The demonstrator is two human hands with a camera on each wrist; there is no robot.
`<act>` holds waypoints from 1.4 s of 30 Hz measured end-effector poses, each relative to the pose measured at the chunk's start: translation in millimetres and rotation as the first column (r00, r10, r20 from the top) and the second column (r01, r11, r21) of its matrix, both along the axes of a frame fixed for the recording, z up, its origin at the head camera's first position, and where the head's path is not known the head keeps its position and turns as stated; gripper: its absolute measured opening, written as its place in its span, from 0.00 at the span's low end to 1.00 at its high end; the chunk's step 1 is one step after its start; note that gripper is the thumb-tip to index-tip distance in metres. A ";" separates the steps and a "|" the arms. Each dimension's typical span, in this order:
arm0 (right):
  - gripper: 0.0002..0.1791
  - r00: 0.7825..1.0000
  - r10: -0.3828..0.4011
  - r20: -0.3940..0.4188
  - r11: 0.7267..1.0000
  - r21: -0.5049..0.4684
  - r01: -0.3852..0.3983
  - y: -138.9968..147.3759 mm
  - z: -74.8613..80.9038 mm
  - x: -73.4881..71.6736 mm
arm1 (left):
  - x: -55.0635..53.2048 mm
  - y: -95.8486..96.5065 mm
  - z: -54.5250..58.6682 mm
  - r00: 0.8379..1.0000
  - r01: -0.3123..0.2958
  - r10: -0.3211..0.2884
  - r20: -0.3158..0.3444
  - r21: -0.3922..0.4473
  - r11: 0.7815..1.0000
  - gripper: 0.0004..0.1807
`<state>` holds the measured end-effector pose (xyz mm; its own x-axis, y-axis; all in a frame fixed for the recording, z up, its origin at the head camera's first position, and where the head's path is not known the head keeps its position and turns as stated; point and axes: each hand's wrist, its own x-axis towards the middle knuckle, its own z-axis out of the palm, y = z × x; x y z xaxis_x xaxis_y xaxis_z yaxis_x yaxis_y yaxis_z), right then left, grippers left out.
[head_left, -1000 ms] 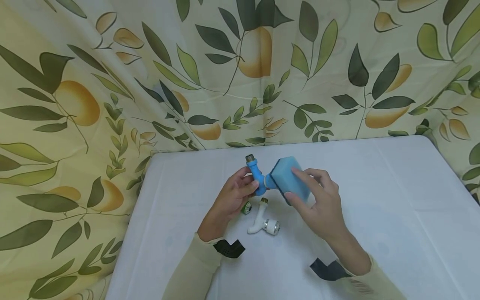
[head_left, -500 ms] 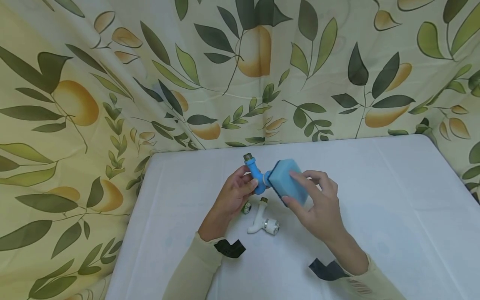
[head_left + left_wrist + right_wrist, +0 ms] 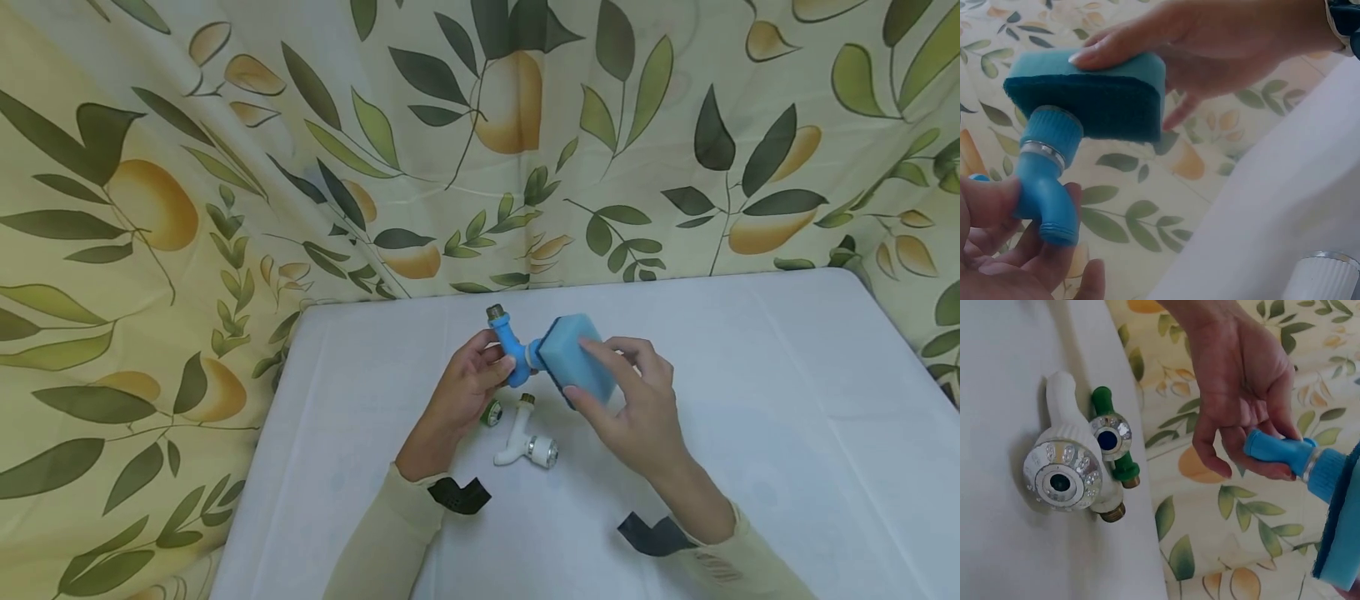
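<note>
My left hand (image 3: 470,379) pinches a blue plastic tap (image 3: 512,350) between thumb and fingers, above the table. The tap's brass threaded end points up and away in the head view. In my right hand (image 3: 637,400) is a light blue sponge (image 3: 577,357) with a dark scouring side, held by thumb and fingers. That dark side (image 3: 1085,106) lies against the ribbed knob (image 3: 1052,132) of the tap in the left wrist view. Below the hands, a white tap (image 3: 517,437) with a chrome-faced knob lies on the table.
A green tap (image 3: 1104,400) lies beside the white one, mostly hidden behind my left hand in the head view. The white-covered table (image 3: 360,500) ends at a leaf-and-fruit patterned curtain (image 3: 480,208) behind and on the left.
The sponge and right hand have shifted slightly left, with small up-and-down motion at the tap's knob. The left hand and blue tap have moved only a little. The white tap stays put.
</note>
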<state>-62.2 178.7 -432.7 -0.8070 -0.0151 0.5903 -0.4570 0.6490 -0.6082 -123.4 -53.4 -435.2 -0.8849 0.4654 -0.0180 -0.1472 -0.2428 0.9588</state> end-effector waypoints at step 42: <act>0.31 0.949 -0.108 0.295 0.989 0.125 0.073 9.8 9.9 -13.9 | 1.3 -13.7 -16.8 0.315 -0.633 -0.398 -0.862 -0.503 0.589 0.18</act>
